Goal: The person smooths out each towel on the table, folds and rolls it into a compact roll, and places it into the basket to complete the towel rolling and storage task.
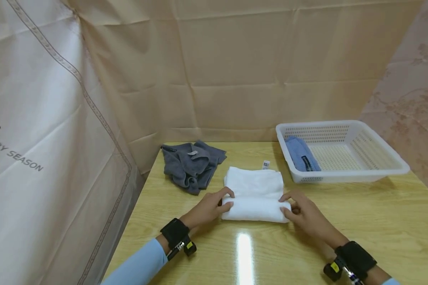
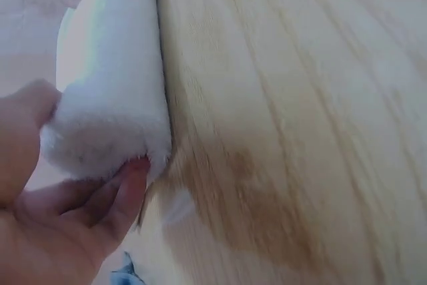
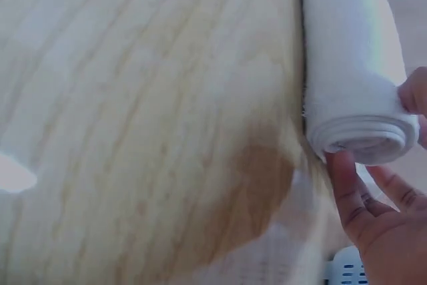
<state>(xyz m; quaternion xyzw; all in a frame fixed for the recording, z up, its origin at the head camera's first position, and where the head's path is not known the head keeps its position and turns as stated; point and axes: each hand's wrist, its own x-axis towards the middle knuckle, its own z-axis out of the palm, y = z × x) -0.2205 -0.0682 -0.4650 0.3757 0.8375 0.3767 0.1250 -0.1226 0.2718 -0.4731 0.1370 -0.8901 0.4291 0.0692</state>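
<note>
One white towel (image 1: 253, 184): on the counter (image 1: 371, 221) between the hands, its near part a thick roll (image 1: 255, 209), its far part flat; coiled layers show at the right end.
Left hand (image 1: 207, 208): fingers and thumb pinch the roll's left end.
Right hand (image 1: 304, 211): fingers and thumb pinch the right end.
Near side: wood runs from the roll toward the person, crossed by a bright reflection (image 1: 245, 257).
Far edge: a small white tag (image 1: 266, 164) sticks out past the towel, near its right corner.
Left gap: a narrow strip, then a crumpled dark grey towel (image 1: 189, 164) by the counter's far left corner.
Right gap: a strip of wood, then a white perforated plastic basket (image 1: 386, 152); a folded blue towel (image 1: 301, 152) lies inside along its left wall.
Surface: pale yellow wood grain, glossy.
Room: creased beige sheet (image 1: 235, 59) behind, lettered pale sheet (image 1: 57, 190) left, floral pink sheet (image 1: 421, 107) right.
</note>
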